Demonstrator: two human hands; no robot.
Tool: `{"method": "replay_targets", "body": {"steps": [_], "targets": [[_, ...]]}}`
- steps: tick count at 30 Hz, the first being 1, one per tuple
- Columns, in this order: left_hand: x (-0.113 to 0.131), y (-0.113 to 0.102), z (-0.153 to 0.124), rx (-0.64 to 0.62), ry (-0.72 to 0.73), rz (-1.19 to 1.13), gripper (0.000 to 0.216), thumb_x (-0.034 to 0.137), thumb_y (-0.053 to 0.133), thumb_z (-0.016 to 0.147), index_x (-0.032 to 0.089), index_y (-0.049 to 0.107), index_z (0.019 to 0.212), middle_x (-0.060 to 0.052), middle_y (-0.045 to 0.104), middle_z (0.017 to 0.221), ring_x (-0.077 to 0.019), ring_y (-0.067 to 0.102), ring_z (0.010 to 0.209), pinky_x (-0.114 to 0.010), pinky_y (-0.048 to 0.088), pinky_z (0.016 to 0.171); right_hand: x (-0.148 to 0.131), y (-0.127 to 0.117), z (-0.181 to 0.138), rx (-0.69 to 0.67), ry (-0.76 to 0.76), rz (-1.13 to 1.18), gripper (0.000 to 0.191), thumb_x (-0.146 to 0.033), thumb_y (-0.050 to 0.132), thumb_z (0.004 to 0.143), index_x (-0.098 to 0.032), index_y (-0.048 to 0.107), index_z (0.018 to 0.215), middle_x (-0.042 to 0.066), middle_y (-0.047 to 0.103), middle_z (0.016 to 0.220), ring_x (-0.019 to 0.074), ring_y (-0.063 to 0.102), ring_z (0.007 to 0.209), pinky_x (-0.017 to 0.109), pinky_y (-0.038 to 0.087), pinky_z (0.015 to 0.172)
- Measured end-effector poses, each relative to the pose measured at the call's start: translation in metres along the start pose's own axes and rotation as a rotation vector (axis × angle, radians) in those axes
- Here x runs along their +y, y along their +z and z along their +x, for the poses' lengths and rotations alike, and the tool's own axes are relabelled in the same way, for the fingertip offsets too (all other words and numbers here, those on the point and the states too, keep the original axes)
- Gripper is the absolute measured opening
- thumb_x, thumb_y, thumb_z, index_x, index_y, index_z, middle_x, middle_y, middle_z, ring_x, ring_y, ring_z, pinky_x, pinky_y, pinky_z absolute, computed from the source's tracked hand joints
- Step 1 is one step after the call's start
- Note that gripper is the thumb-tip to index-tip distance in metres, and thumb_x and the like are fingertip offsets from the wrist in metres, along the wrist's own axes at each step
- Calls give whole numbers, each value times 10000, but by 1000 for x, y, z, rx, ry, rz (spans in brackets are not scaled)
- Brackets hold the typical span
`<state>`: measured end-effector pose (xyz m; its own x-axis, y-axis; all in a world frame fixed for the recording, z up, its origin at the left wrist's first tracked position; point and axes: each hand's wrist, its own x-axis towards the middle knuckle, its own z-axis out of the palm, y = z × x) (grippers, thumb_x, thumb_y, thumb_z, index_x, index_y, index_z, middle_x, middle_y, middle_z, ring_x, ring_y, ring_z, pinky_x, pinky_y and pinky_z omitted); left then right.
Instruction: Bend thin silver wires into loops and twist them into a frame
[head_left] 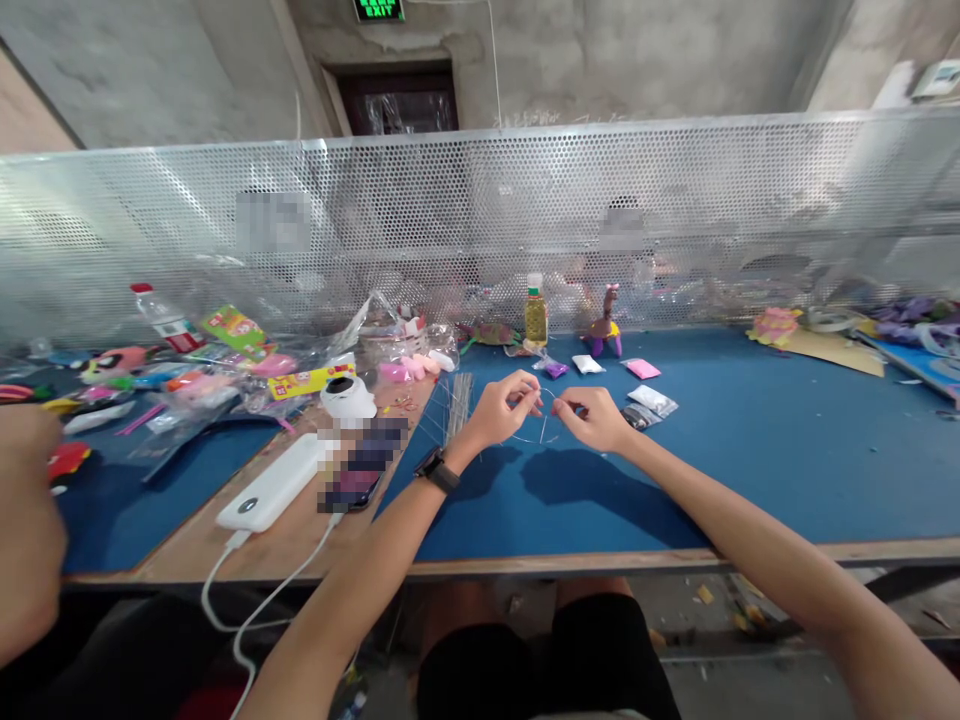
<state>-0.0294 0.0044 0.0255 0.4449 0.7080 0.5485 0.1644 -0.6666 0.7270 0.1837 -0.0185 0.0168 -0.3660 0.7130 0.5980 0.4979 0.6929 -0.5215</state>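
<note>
Above the blue table mat my left hand (pixel 504 408) pinches a thin, pale wire (pixel 543 430) with thumb and forefinger. My right hand (pixel 594 418) is closed on the same wire from the other side. The wire curves in a loop between and below the fingers, and one short piece points down. Just left of my left hand lies a bundle of straight thin wires (pixel 459 398). Small bags of white (pixel 587 364), purple (pixel 555 369) and pink (pixel 642 369) material lie beyond the hands. A black-and-clear bag (pixel 641 415) sits beside my right hand.
A phone (pixel 367 465) and white power bank (pixel 274 482) with cables lie at left. Behind stand an oil bottle (pixel 535 315) and a brown, yellow and purple figure (pixel 604 325), before a perforated metal screen (pixel 480 220). Another person's arm (pixel 30 530) enters at far left.
</note>
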Motion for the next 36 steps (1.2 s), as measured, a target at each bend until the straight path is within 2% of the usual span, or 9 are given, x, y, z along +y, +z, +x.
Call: {"method": "replay_targets", "body": {"steps": [3,8,10,14,22,26,30,36], "targets": [[2,-1,0,3,9,11,137,325,573,975,189,568,964,-26,714,794,-165,750,697,-255,602,667,-1,-1,0,-28,62,64,333,-333,537,958,-172,699,716,30,666,653,129,548,554,250,405,542],[3,-1,0,9,12,31,114,298,587,961,184,575,956,-20,707,770,-159,746,684,-231,585,628,-5,2,5,-31,300,462,390,-530,544,949,-180,693,861,13,662,737,94,448,459,249,358,449],[4,0,0,7,17,33,111,292,589,958,182,581,962,-20,706,773,-156,746,679,-222,579,612,-5,6,8,-31,348,540,453,-607,540,939,-182,686,876,-11,600,683,84,380,438,247,311,422],[7,2,0,10,24,51,110,290,592,958,180,588,954,-27,725,800,-147,742,664,-207,566,584,-2,12,10,-32,335,476,543,-683,525,930,-178,696,827,-50,418,573,92,341,467,248,257,437],[6,3,-1,16,46,54,172,349,591,977,178,603,980,-30,723,805,-152,743,675,-228,589,629,-9,12,12,4,337,429,571,-710,544,904,-173,710,806,-40,447,588,103,328,517,269,251,488],[6,4,-1,2,42,79,138,312,594,965,180,604,1005,-31,725,795,-161,746,692,-225,583,617,-13,13,13,53,389,376,595,-739,575,870,-178,644,686,-33,434,567,107,335,535,274,247,502],[4,2,-1,-3,51,103,62,227,587,937,188,591,985,-21,723,786,-167,755,699,-222,570,618,-13,12,14,62,374,354,576,-727,631,835,-181,625,652,-22,489,585,112,384,554,275,269,511],[8,2,-1,16,50,112,76,250,572,961,186,591,926,-23,733,754,-163,749,697,-227,568,640,-11,11,14,67,280,442,465,-642,714,815,-177,724,798,27,687,740,143,550,651,275,400,596]]}}
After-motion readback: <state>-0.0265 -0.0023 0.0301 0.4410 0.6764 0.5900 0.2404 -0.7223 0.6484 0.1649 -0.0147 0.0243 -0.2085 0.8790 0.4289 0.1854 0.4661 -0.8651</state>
